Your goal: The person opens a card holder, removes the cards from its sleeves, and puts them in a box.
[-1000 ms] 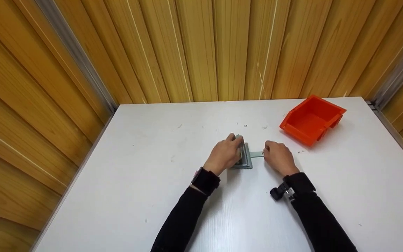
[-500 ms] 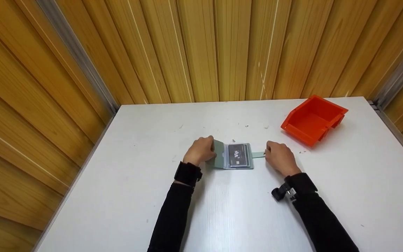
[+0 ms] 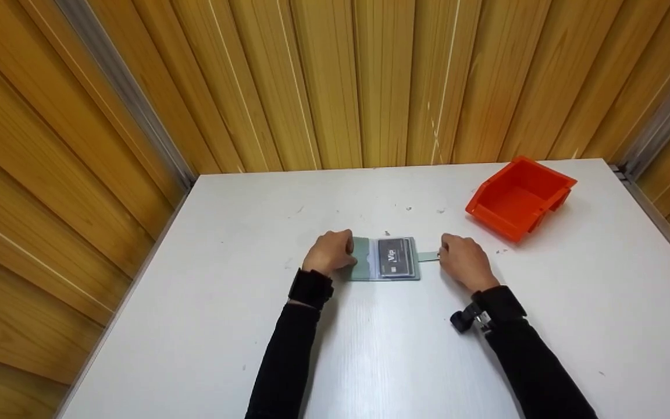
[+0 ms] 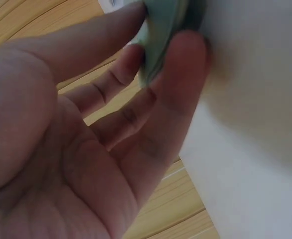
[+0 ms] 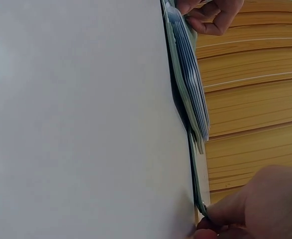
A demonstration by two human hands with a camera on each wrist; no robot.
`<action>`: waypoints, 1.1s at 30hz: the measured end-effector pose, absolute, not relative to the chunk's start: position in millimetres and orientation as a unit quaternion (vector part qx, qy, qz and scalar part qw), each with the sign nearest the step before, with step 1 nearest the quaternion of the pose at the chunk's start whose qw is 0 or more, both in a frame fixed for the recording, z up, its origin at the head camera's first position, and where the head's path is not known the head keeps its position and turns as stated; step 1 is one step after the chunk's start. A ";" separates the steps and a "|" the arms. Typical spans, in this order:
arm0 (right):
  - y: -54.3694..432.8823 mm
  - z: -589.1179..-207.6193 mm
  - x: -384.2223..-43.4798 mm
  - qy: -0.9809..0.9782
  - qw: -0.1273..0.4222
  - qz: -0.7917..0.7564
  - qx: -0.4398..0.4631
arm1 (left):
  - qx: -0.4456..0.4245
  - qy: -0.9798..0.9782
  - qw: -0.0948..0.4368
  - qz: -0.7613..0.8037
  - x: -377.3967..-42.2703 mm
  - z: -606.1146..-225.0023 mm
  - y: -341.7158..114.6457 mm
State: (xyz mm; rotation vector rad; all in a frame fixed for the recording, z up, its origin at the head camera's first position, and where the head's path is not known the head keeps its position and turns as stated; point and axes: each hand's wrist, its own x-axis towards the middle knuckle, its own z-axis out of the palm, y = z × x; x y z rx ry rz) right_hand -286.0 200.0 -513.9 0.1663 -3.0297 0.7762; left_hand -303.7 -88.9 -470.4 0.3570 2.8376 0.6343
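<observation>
A green card holder [image 3: 361,265] lies spread out on the white table, its clear sleeves on the right side. In the top sleeve a dark card [image 3: 394,257] marked "Vip" shows. My left hand [image 3: 329,253] pinches the left edge of the cover between thumb and fingers; the left wrist view has the green cover [image 4: 158,37] between them. At the right, my right hand [image 3: 466,262] pinches the end of the strap [image 3: 428,256]. Seen edge-on in the right wrist view, the stack of sleeves [image 5: 190,74] is several layers thick.
An orange bin [image 3: 518,201] stands toward the back right of the white table [image 3: 253,233]. Wood-patterned panels [image 3: 329,81] rise behind the table and along its left side.
My left hand has swung the cover leftward off the sleeves, baring the card, then lowered it toward the table. The right hand has kept its grip on the strap.
</observation>
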 end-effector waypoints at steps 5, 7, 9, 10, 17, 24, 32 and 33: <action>200.5 -514.8 -286.7 -0.969 0.000 0.244 0.048 | 0.122 0.967 0.103 0.201 -303.6 -471.8 -88.6; 200.8 -514.5 -286.8 -0.969 -0.011 0.244 0.042 | 0.121 0.967 0.105 0.200 -303.9 -472.7 -88.1; 200.9 -514.3 -286.8 -0.969 -0.015 0.246 0.038 | 0.120 0.966 0.108 0.201 -304.3 -473.3 -87.3; 200.8 -514.1 -286.7 -0.968 -0.012 0.249 0.037 | 0.119 0.966 0.110 0.201 -304.6 -473.4 -86.8; 194.9 -514.0 -287.2 -0.950 0.018 0.295 0.102 | 0.125 0.963 0.125 0.203 -305.7 -473.0 -80.1; 193.8 -507.4 -284.4 -0.946 -0.096 0.283 0.124 | 0.136 0.961 0.123 0.209 -303.7 -473.5 -67.5; 205.2 -507.4 -283.8 -0.936 -0.137 0.296 0.132 | 0.147 0.965 0.118 0.182 -300.5 -475.4 -59.3; 206.6 -508.1 -283.9 -0.935 -0.138 0.297 0.135 | 0.148 0.965 0.118 0.181 -299.9 -475.8 -58.8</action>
